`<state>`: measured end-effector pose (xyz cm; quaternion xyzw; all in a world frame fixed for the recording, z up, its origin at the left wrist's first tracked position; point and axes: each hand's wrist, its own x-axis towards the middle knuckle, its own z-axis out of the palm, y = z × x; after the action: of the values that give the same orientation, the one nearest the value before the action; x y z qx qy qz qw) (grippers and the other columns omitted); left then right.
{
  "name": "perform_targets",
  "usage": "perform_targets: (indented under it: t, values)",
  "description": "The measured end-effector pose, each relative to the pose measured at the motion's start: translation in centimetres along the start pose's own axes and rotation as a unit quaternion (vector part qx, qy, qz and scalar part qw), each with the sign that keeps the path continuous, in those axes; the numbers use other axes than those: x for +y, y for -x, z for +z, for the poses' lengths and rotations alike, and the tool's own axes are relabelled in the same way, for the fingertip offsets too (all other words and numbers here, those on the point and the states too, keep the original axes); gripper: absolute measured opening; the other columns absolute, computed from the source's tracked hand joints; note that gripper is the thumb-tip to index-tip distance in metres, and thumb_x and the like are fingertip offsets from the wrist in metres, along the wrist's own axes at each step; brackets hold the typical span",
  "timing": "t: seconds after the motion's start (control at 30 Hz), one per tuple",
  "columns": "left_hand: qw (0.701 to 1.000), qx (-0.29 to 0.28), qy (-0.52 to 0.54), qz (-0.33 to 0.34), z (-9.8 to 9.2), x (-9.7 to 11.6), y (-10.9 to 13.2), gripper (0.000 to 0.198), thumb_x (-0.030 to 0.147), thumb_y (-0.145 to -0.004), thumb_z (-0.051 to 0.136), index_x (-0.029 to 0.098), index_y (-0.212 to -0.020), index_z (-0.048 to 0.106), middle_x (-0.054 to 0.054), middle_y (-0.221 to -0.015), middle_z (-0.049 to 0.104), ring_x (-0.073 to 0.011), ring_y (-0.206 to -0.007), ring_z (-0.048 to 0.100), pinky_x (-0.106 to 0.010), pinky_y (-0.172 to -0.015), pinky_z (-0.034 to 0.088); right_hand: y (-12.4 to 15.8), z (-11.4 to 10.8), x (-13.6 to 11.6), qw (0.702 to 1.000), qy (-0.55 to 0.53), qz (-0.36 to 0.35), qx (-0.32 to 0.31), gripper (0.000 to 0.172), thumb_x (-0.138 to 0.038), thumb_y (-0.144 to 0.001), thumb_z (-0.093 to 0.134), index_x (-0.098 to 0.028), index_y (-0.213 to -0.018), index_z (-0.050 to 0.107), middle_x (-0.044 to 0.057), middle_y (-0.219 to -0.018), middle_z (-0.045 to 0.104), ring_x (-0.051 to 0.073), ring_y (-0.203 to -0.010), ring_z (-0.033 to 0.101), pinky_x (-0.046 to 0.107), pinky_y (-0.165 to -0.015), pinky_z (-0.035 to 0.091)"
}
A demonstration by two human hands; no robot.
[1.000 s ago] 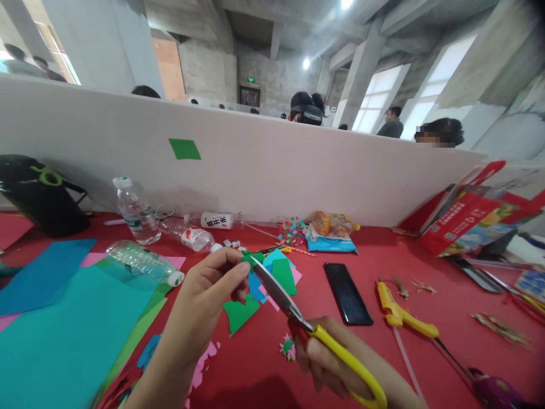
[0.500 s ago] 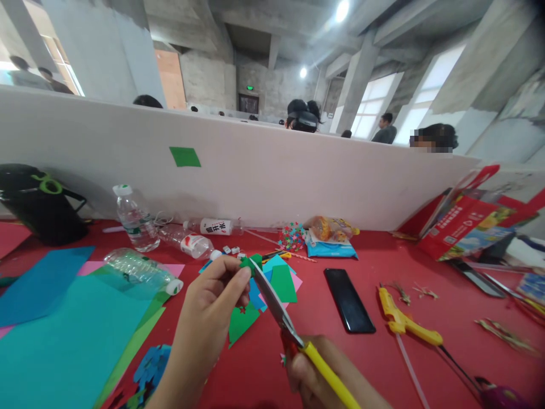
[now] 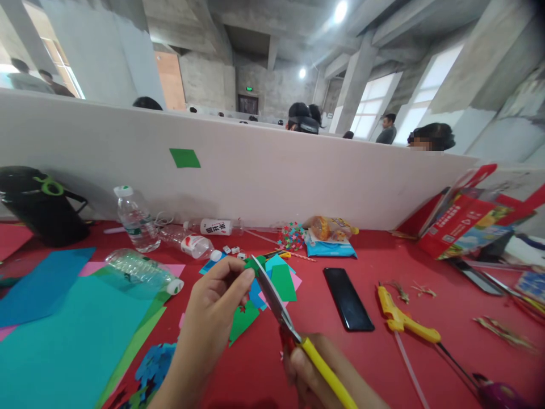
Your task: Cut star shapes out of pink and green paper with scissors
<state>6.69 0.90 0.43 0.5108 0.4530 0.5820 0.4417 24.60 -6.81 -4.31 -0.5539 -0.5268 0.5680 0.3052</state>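
Between the thumb and fingers of my left hand is a small piece of green paper, raised above the table. My right hand grips a pair of scissors with yellow and red handles. The blades point up and to the left, and their tips meet the green paper. Whether the blades are parted at the tip is hard to tell. Behind the hands lie cut squares of green paper, blue and pink paper. Blue paper cut-outs lie in a pile left of my left forearm.
Large turquoise sheets and a plastic bottle lie at left. A black phone and yellow glue gun are on the right. Small stars and snack packets sit by the white partition. People are beyond it.
The green paper and scissor tips have shifted very slightly to the right. Both hands keep their hold, and the other things on the table stay put.
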Motion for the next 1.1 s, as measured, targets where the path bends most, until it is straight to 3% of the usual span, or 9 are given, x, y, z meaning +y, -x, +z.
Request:
perform_targets:
  t: [0.13,0.2,0.3,0.4,0.57,0.77,0.97,1.1]
  values:
    - [0.997,0.051,-0.017,0.055,0.2,-0.1,-0.2,0.012,0.028,-0.078,0.071,0.021,-0.069,0.065,-0.002,-0.094,0.060,-0.0149,-0.083,0.054,-0.023,-0.062,0.041,-0.1,-0.2,-0.9,1.000,0.018,-0.008,-0.023,0.074,-0.092,-0.074,0.038,-0.019,-0.085,0.049,-0.003,-0.063,0.050,0.010,-0.054,0.039,0.024,-0.052,0.028]
    - [0.997,0.055,-0.015,0.045,0.3,-0.1,-0.2,0.013,0.029,-0.077,0.072,0.021,-0.069,0.065,-0.004,-0.103,0.061,-0.0149,-0.082,0.053,-0.023,-0.061,0.041,-0.3,-0.2,-1.3,0.999,0.012,-0.002,-0.042,0.077,-0.095,-0.070,0.037,-0.020,-0.081,0.048,-0.004,-0.061,0.046,0.010,-0.052,0.038,0.024,-0.050,0.027]
    - [0.999,0.033,0.014,0.006,0.3,-0.2,-0.2,0.010,0.031,-0.077,0.071,0.021,-0.075,0.067,0.000,-0.081,0.061,-0.0111,-0.062,0.045,-0.022,-0.054,0.038,-0.6,-0.1,-1.4,0.999,0.007,-0.013,-0.044,0.077,-0.096,-0.068,0.038,-0.020,-0.079,0.047,-0.006,-0.059,0.040,0.010,-0.052,0.037,0.024,-0.050,0.026]
    - [0.999,0.012,0.035,-0.026,0.2,-0.5,-0.1,0.011,0.032,-0.079,0.070,0.022,-0.079,0.067,0.004,-0.063,0.050,-0.0102,-0.057,0.042,-0.020,-0.052,0.037,-0.7,0.0,-1.1,0.999,0.019,-0.037,-0.018,0.075,-0.094,-0.071,0.039,-0.020,-0.077,0.050,-0.005,-0.061,0.040,0.010,-0.054,0.037,0.025,-0.052,0.029]
    - [0.999,0.011,0.037,-0.024,0.2,-0.5,-0.2,0.012,0.033,-0.079,0.071,0.021,-0.080,0.067,0.004,-0.064,0.051,-0.0099,-0.058,0.042,-0.020,-0.052,0.037,-0.6,0.1,-0.7,0.999,0.021,-0.042,-0.008,0.071,-0.090,-0.077,0.038,-0.020,-0.082,0.050,-0.006,-0.061,0.042,0.011,-0.054,0.040,0.025,-0.052,0.031]
    - [1.000,0.000,0.011,-0.013,-0.6,-0.1,-0.5,0.010,0.031,-0.079,0.071,0.020,-0.079,0.068,0.002,-0.073,0.057,-0.0100,-0.060,0.044,-0.021,-0.055,0.039,-0.8,-1.4,-0.3,0.997,0.040,-0.019,-0.067,0.063,-0.082,-0.085,0.042,-0.019,-0.087,0.047,-0.005,-0.064,0.049,0.008,-0.051,0.039,0.023,-0.048,0.028]
    - [1.000,-0.015,0.015,-0.022,-0.9,-0.1,-0.8,0.014,0.034,-0.081,0.069,0.021,-0.076,0.066,0.004,-0.065,0.051,-0.0100,-0.055,0.039,-0.022,-0.051,0.034,-0.7,-2.1,-0.4,0.997,0.035,-0.019,-0.065,0.057,-0.075,-0.088,0.045,-0.018,-0.087,0.048,-0.003,-0.067,0.053,0.006,-0.048,0.037,0.022,-0.044,0.024]
    - [1.000,0.000,0.003,-0.020,-0.6,0.0,-0.6,0.016,0.035,-0.079,0.070,0.021,-0.074,0.068,-0.001,-0.081,0.063,-0.0101,-0.055,0.041,-0.024,-0.051,0.035,-1.0,-1.6,-0.5,0.997,0.033,-0.019,-0.069,0.059,-0.079,-0.085,0.044,-0.020,-0.084,0.046,-0.005,-0.064,0.048,0.007,-0.047,0.035,0.023,-0.045,0.022]
